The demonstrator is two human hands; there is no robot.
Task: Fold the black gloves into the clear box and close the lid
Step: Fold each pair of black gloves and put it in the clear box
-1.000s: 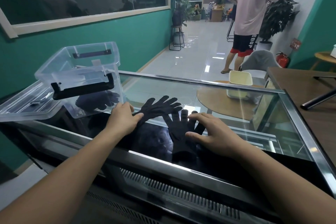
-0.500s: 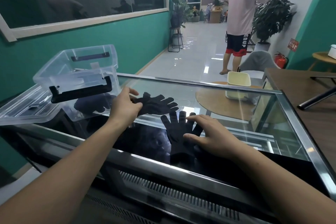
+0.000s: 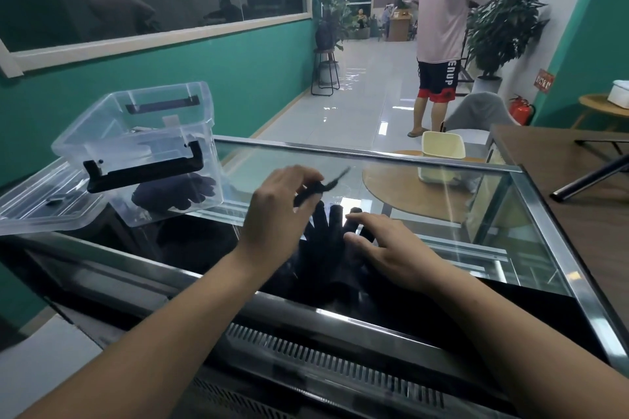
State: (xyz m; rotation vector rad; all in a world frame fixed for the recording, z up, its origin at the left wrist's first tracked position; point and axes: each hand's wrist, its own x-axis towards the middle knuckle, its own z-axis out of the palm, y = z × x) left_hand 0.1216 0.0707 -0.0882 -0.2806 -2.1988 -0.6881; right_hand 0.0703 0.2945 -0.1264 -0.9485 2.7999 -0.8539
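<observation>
We had lifted one black glove (image 3: 321, 185) off the glass counter (image 3: 425, 214); our left hand (image 3: 279, 211) pinched it above the other glove (image 3: 326, 248), which our flat, spread right hand (image 3: 384, 248) pinned. We judged stacking imminent; the clear box (image 3: 143, 146) waited open nearby.

clear plastic box (image 3: 143, 146) at the left on the glass-topped display case (image 3: 442, 187), its clear lid (image 3: 41, 201) just left of it, dark glove (image 3: 177, 192) inside, flat black glove (image 3: 326, 238) on the glass to its right
</observation>
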